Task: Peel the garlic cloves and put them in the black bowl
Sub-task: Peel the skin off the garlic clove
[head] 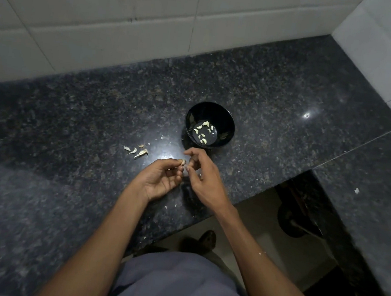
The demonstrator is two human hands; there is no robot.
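Head view: left hand (159, 180) pinches garlic clove (183, 162) at fingertips; right hand (202, 175) picks skin, fingers curled. Black bowl (226, 117) just beyond, right hand nearer.

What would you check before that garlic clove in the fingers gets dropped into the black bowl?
1. Clove held: ok. The left hand pinches the garlic clove at its fingertips.
2. Clove fully peeled: cannot tell; too small, and fingers partly cover it.
3. Right hand free of skin scraps: cannot tell; its fingers are curled close to the clove.
4. Black bowl upright and within reach: ok. It stands just beyond the hands.
5. Room in the bowl: ok. The peeled cloves cover only its bottom.
6. More to peel: ok. Unpeeled cloves lie on the countertop.
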